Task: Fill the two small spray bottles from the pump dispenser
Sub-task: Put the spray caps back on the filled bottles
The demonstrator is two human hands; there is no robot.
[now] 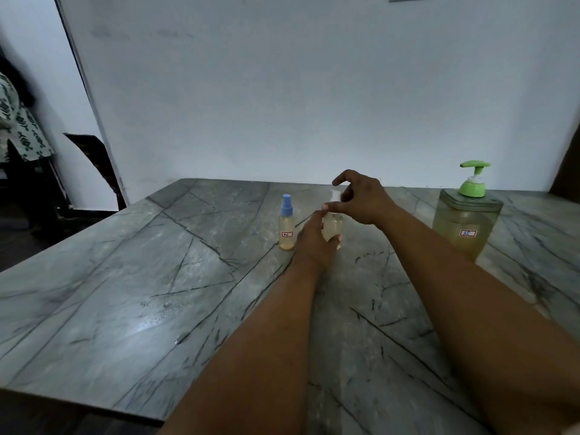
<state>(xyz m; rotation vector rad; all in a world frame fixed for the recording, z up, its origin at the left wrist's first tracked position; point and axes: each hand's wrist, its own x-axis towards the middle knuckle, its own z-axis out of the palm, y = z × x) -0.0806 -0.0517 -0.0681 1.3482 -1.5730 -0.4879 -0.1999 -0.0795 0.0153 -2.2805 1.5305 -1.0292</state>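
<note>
Two bare forearms reach across a grey veined table (125, 277) toward a small spray bottle with a white cap (333, 227), which stands upright between the hands. The left hand (314, 243) forms the lower grip, fingers curled round the bottle's body. Directly above it, the right hand (357, 199) pinches the white spray cap between thumb and fingertips, the remaining fingers lifted clear; whether the cap is being tightened or loosened cannot be told.

The risk lies here: pale yellow liquid shows inside, and a hard squeeze from the lower grip, or a cap turned crooked, could likely spill liquid onto the smooth stone or tip the bottle.

Just left of the grip, near enough for a knuckle to topple it, stands the blue-capped spray bottle (287, 226), upright and partly filled. Well to the right, and slightly beyond, sits the pump dispenser (467, 224) with its green head, untouched.
</note>
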